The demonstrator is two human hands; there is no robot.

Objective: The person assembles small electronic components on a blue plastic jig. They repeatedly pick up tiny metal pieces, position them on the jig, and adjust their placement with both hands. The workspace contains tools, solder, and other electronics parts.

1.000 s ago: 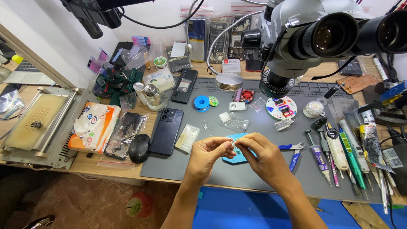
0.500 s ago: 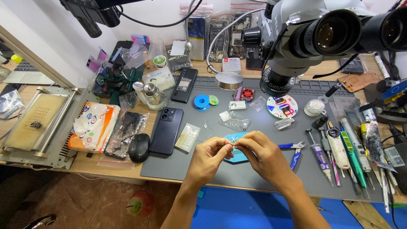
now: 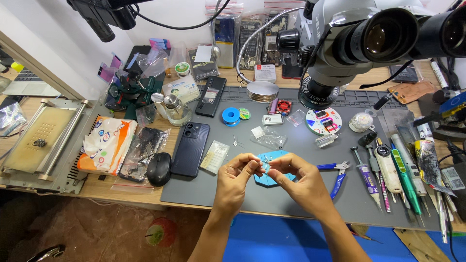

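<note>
Both hands — left hand (image 3: pixel 236 173) and right hand (image 3: pixel 293 175) — pinched a tiny part (image 3: pixel 264 167) between fingertips above the blue pad (image 3: pixel 270 178); keeping it low over the surface seemed wise.

Tiny pale part (image 3: pixel 264 167) pinched above blue pad (image 3: pixel 272 175)

Wooden bench (image 3: pixel 121 191) (grey mat (image 3: pixel 291 204) atop)

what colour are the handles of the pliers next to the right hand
Blue. The pliers lie on the grey mat, seen in the head view.
</note>
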